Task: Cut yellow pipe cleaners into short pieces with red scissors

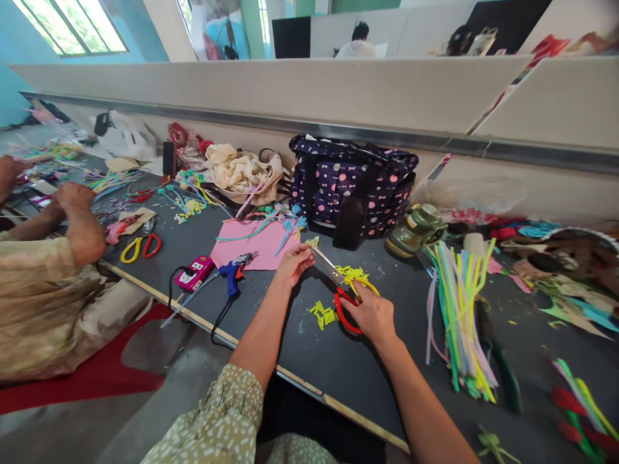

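Note:
My right hand (370, 312) is closed round the red and yellow handles of a pair of scissors (330, 267). The blades point up and left, their tips beside the fingers of my left hand (296, 263). Those fingers are pinched together near a small yellow-green piece (313, 242) at the blade tips; what exactly they hold is too small to make out. One pile of cut yellow pieces (323, 315) lies left of the scissor handles, and another (352, 273) lies behind them. A pink sheet (258, 245) with pipe-cleaner flowers lies beyond my left hand.
A blue glue gun (233, 274) and pink device (195, 273) lie left. Behind stand a patterned bag (348, 183), a dark phone (351, 222) and a green jar (416, 230). Coloured stems (459, 322) lie right. Another person's arms (80, 219) rest at the far left, near other scissors (141, 248).

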The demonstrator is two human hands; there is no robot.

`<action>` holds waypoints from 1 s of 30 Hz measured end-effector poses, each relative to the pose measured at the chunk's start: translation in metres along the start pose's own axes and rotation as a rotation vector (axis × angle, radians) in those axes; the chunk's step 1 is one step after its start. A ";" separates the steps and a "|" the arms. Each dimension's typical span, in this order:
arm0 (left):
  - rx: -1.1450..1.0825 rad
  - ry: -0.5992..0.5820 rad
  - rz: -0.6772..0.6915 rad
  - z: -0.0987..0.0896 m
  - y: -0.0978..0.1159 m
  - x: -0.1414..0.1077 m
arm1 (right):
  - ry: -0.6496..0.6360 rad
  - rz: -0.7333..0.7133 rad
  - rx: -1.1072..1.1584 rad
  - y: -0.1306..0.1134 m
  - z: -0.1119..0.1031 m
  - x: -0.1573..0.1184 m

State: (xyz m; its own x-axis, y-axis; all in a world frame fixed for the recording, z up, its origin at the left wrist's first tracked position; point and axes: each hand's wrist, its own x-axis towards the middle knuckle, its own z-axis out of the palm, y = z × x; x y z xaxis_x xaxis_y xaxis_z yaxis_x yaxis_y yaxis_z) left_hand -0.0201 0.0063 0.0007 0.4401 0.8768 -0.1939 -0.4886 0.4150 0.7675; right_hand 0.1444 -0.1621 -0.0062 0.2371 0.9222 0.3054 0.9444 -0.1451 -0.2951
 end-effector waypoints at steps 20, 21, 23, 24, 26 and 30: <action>0.029 0.019 -0.029 0.001 -0.005 0.001 | 0.061 -0.070 -0.053 0.003 0.000 -0.001; 0.028 0.023 -0.029 0.001 -0.005 0.001 | 0.054 -0.067 -0.056 0.003 -0.001 -0.001; 0.027 0.028 -0.030 0.001 -0.005 0.001 | 0.042 -0.061 -0.064 0.002 -0.001 -0.001; 0.026 0.029 -0.027 0.001 -0.005 0.001 | 0.039 -0.061 -0.067 0.001 -0.002 0.000; 0.022 0.032 -0.025 0.000 -0.005 0.001 | 0.033 -0.059 -0.069 0.000 -0.003 0.000; 0.019 0.036 -0.026 0.000 -0.004 0.001 | -0.012 -0.059 -0.079 -0.002 -0.005 0.001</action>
State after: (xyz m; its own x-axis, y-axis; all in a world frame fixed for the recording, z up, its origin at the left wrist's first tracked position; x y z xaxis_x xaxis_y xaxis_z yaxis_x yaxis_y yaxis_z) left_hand -0.0176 0.0049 -0.0026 0.4251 0.8739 -0.2357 -0.4627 0.4336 0.7732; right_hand 0.1441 -0.1629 -0.0004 0.1786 0.9342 0.3088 0.9716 -0.1181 -0.2049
